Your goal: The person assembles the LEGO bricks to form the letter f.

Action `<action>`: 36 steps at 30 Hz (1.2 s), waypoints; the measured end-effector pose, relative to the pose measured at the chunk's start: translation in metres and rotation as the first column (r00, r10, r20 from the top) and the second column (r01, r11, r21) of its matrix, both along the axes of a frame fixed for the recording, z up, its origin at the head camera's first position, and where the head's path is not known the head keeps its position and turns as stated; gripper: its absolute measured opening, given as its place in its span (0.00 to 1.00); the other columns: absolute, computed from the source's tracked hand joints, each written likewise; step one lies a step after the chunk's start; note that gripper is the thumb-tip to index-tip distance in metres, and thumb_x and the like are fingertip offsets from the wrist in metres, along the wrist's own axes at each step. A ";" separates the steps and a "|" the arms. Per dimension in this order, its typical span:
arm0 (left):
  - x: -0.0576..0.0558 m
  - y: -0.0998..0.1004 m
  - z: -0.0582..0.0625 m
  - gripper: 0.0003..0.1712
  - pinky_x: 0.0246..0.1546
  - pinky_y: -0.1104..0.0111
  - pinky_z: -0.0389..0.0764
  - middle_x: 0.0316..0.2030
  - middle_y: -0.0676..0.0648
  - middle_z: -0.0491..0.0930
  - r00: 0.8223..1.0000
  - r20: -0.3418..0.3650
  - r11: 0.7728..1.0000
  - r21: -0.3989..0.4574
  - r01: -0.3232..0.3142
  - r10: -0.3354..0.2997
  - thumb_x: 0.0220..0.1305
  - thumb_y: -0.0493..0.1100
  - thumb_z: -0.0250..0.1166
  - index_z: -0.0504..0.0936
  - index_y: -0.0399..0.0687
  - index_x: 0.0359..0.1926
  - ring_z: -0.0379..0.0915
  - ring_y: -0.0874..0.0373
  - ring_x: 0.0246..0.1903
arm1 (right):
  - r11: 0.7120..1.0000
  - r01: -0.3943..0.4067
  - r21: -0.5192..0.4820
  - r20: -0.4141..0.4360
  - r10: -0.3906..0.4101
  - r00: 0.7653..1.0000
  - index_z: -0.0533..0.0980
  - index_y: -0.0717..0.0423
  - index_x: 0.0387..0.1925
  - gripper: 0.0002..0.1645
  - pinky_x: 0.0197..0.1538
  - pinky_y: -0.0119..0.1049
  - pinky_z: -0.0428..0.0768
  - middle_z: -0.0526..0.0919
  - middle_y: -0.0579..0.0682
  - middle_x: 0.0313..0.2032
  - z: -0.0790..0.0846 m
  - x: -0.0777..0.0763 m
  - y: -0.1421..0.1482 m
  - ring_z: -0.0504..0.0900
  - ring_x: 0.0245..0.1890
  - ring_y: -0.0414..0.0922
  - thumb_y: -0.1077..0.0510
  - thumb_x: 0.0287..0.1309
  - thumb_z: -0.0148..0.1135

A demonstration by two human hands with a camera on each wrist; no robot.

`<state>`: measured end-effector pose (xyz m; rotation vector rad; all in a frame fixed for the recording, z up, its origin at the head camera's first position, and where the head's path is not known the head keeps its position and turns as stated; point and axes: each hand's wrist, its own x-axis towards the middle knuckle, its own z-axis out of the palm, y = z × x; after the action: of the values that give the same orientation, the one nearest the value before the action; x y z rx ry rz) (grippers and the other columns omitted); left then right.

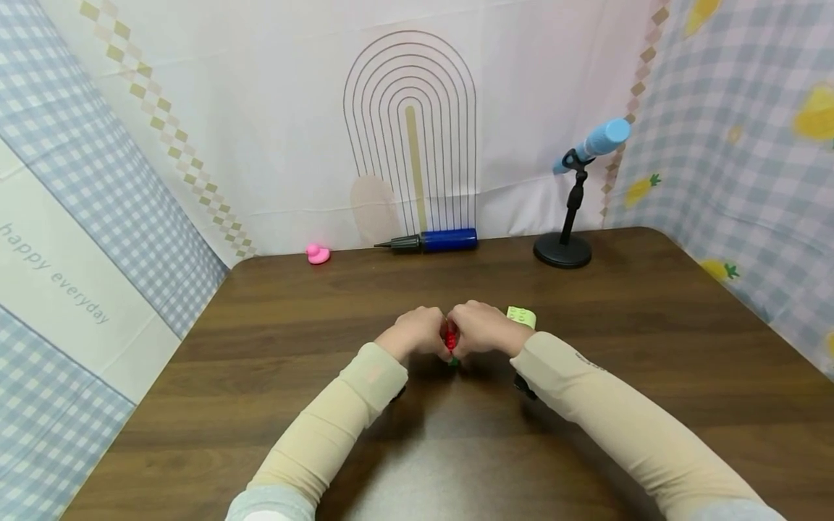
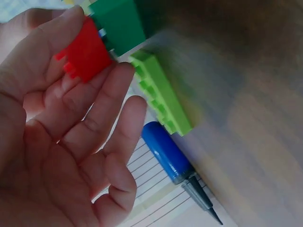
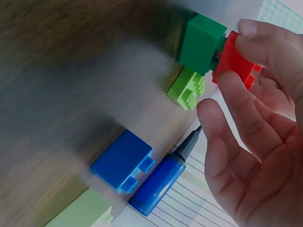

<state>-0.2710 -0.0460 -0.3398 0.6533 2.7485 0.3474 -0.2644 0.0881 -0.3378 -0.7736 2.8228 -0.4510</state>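
Both hands meet over the middle of the table around a small red toy brick (image 1: 451, 340). My left hand (image 1: 422, 331) pinches the red brick (image 2: 87, 51) between thumb and fingers. From the other side, my right hand (image 1: 481, 329) pinches it with thumb and fingertip. Directly below the red brick stands a dark green brick (image 3: 201, 45), its studs showing in a narrow gap between the two. Beyond them, a long lime green brick (image 2: 163, 97) lies near the fingertips in the left wrist view; the hands hide it in the head view.
A blue brick (image 3: 123, 161) and a pale green brick (image 1: 521, 316) stand near the right hand. Along the back edge are a pink rubber duck (image 1: 317, 254), a blue hand pump (image 1: 449, 239) and a light blue microphone (image 1: 602, 137) on a black stand (image 1: 563, 250).
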 end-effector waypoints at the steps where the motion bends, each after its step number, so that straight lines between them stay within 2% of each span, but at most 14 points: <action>1: 0.000 0.000 0.000 0.12 0.18 0.68 0.67 0.15 0.55 0.72 1.000 -0.007 1.000 -0.004 0.004 -0.004 0.36 0.49 0.72 0.76 0.53 0.14 0.64 0.60 0.19 | 1.000 0.000 0.009 0.000 0.000 1.000 0.75 0.50 0.22 0.10 0.22 0.34 0.69 0.73 0.42 0.18 0.001 0.000 0.000 0.70 0.20 0.41 0.56 0.33 0.69; 8: 0.000 0.002 -0.001 0.12 0.19 0.68 0.68 0.15 0.55 0.72 0.999 -0.038 1.000 -0.021 0.019 -0.020 0.38 0.49 0.71 0.76 0.53 0.14 0.66 0.61 0.19 | 1.000 -0.020 0.001 0.001 0.020 1.000 0.75 0.52 0.20 0.09 0.22 0.33 0.70 0.73 0.43 0.18 0.002 -0.003 -0.001 0.70 0.19 0.41 0.59 0.33 0.69; 16: 0.002 0.005 -0.001 0.13 0.19 0.67 0.69 0.17 0.55 0.73 0.997 -0.070 0.997 -0.079 0.013 -0.018 0.36 0.50 0.72 0.76 0.53 0.16 0.68 0.60 0.22 | 0.999 -0.015 -0.043 0.012 0.015 1.000 0.76 0.53 0.18 0.07 0.23 0.30 0.70 0.74 0.42 0.16 -0.005 -0.005 0.000 0.71 0.18 0.40 0.61 0.32 0.68; 23: 0.004 0.010 -0.004 0.13 0.16 0.69 0.67 0.15 0.53 0.70 0.996 -0.086 0.997 -0.066 0.033 -0.039 0.36 0.47 0.72 0.74 0.50 0.15 0.64 0.61 0.18 | 0.995 0.004 -0.099 0.023 -0.002 1.000 0.75 0.53 0.14 0.08 0.22 0.30 0.69 0.74 0.42 0.14 -0.011 -0.006 0.005 0.69 0.17 0.39 0.60 0.30 0.68; 28: 0.006 0.014 -0.005 0.14 0.16 0.69 0.68 0.16 0.53 0.69 0.993 -0.115 0.994 -0.105 0.027 -0.039 0.37 0.48 0.71 0.74 0.50 0.17 0.63 0.61 0.18 | 0.991 0.027 -0.135 0.040 -0.021 0.999 0.74 0.52 0.13 0.08 0.21 0.30 0.69 0.74 0.42 0.13 -0.014 -0.005 0.010 0.69 0.16 0.39 0.60 0.31 0.69; 33: 0.006 0.014 -0.006 0.14 0.17 0.69 0.68 0.18 0.53 0.70 0.990 -0.138 0.991 -0.130 0.007 -0.025 0.37 0.49 0.72 0.74 0.50 0.18 0.64 0.61 0.19 | 0.986 0.050 -0.158 0.033 -0.046 0.998 0.74 0.53 0.15 0.11 0.22 0.30 0.67 0.72 0.42 0.14 -0.017 -0.002 0.009 0.67 0.17 0.39 0.58 0.31 0.71; 36: 0.007 0.012 -0.007 0.14 0.18 0.68 0.69 0.19 0.53 0.70 0.989 -0.145 0.991 -0.135 -0.009 -0.011 0.37 0.49 0.72 0.74 0.50 0.18 0.65 0.60 0.20 | 0.987 0.043 -0.154 0.057 -0.035 0.998 0.74 0.55 0.20 0.12 0.23 0.30 0.68 0.73 0.43 0.17 -0.017 -0.002 0.008 0.68 0.18 0.39 0.57 0.32 0.71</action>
<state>-0.2642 -0.0337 -0.3470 0.6691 2.8782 0.1150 -0.2662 0.0964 -0.3549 -0.7235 2.7816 -0.6943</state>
